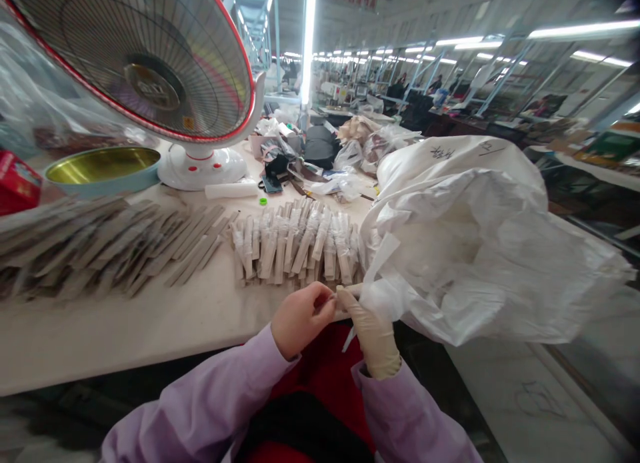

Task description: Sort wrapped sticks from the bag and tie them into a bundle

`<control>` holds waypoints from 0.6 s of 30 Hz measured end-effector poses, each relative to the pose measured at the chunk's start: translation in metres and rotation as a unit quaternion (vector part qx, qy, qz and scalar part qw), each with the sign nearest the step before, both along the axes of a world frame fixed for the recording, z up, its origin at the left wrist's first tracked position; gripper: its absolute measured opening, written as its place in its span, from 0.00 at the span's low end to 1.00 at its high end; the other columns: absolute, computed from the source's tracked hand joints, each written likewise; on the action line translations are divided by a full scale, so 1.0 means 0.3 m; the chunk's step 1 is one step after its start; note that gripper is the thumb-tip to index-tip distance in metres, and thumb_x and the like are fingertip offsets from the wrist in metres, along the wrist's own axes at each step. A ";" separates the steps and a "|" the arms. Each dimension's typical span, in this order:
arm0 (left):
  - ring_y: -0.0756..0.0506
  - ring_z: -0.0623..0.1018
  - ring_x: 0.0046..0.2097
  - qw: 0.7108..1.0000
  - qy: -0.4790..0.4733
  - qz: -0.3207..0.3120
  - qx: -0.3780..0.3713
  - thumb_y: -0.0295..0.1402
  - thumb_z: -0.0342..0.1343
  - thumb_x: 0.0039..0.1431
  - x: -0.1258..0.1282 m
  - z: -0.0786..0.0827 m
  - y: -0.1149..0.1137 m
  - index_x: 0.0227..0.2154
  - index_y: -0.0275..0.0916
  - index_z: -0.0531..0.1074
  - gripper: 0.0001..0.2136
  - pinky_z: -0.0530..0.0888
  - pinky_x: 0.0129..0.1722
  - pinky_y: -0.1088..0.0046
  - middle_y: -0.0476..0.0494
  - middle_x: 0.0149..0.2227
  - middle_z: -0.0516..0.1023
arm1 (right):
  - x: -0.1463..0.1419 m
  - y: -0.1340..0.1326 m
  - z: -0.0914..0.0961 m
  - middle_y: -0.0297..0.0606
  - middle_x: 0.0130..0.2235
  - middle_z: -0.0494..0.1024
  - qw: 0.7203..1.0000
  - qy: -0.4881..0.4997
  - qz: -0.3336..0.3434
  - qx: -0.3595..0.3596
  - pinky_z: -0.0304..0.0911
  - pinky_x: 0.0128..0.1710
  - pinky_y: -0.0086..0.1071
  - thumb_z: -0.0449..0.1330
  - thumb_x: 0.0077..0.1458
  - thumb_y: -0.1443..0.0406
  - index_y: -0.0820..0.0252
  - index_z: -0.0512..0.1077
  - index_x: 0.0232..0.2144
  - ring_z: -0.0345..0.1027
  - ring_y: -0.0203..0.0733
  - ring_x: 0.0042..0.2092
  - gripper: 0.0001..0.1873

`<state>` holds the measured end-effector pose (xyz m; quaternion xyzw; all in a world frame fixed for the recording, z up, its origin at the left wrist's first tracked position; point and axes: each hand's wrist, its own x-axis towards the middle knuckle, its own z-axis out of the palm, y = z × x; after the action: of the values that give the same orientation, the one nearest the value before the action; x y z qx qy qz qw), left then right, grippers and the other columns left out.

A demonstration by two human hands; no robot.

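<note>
At the table's front edge my bare left hand (303, 320) and my right hand (373, 336), in a pale cream glove, meet with fingertips almost touching. Both are closed in a pinch around a small beige strip (354, 290), mostly hidden by the fingers. Thin white translucent film (385, 298) bunches at my right hand, and a narrow white tail (349, 340) hangs below it. Just beyond the hands lies a row of beige strips wrapped in clear film (300, 240). To the left, unwrapped beige strips (115, 243) spread in an overlapping pile.
A large white sack (475, 236) bulges over the right side of the table (150, 336). At the back left stand a white fan with a red rim (200, 166) and a gold-lined bowl (103, 166). Bags and clutter (320, 150) fill the table's far side, near a green ring (263, 201).
</note>
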<state>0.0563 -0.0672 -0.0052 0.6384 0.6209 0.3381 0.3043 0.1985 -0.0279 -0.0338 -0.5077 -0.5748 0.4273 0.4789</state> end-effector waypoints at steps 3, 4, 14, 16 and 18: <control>0.53 0.66 0.24 0.996 -0.078 -0.030 -0.030 0.39 0.44 0.57 -0.025 -0.011 0.010 0.24 0.37 0.66 0.13 0.63 0.25 0.78 0.52 0.20 0.67 | 0.014 -0.010 0.013 0.31 0.23 0.69 0.999 0.030 0.019 -0.027 0.59 0.34 0.32 0.64 0.42 0.55 0.58 0.71 0.19 0.60 0.35 0.28 0.13; 0.53 0.64 0.22 0.992 -0.112 -0.036 -0.042 0.40 0.43 0.57 -0.034 -0.013 0.011 0.24 0.37 0.65 0.14 0.62 0.23 0.78 0.53 0.18 0.64 | 0.013 -0.014 0.016 0.30 0.23 0.68 0.994 0.080 0.021 -0.069 0.59 0.31 0.30 0.65 0.41 0.55 0.59 0.70 0.20 0.60 0.34 0.27 0.14; 0.51 0.68 0.25 0.995 0.051 0.013 0.085 0.40 0.39 0.61 -0.099 -0.020 -0.058 0.23 0.38 0.67 0.18 0.63 0.26 0.76 0.49 0.21 0.68 | -0.047 -0.083 0.028 0.29 0.22 0.67 0.921 0.281 0.097 -0.251 0.54 0.18 0.24 0.68 0.39 0.60 0.60 0.73 0.28 0.56 0.29 0.22 0.14; 0.50 0.71 0.29 0.991 0.103 0.043 0.079 0.41 0.38 0.62 -0.227 -0.037 -0.046 0.27 0.38 0.69 0.18 0.66 0.30 0.76 0.47 0.25 0.72 | -0.012 -0.059 0.013 0.31 0.24 0.70 0.919 0.281 0.079 -0.266 0.57 0.18 0.26 0.68 0.38 0.60 0.57 0.72 0.26 0.60 0.31 0.22 0.11; 0.48 0.74 0.37 0.973 0.190 0.121 0.050 0.40 0.39 0.62 -0.410 -0.058 -0.021 0.36 0.38 0.70 0.16 0.68 0.38 0.74 0.44 0.34 0.76 | 0.011 -0.024 -0.011 0.29 0.19 0.66 0.913 0.279 0.101 -0.279 0.54 0.15 0.26 0.67 0.40 0.58 0.56 0.69 0.22 0.56 0.31 0.18 0.11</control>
<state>-0.0667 -0.0735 -0.0226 0.6259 0.7221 0.2752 0.1054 0.2018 -0.0350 -0.0370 -0.4200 -0.3239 0.7405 0.4128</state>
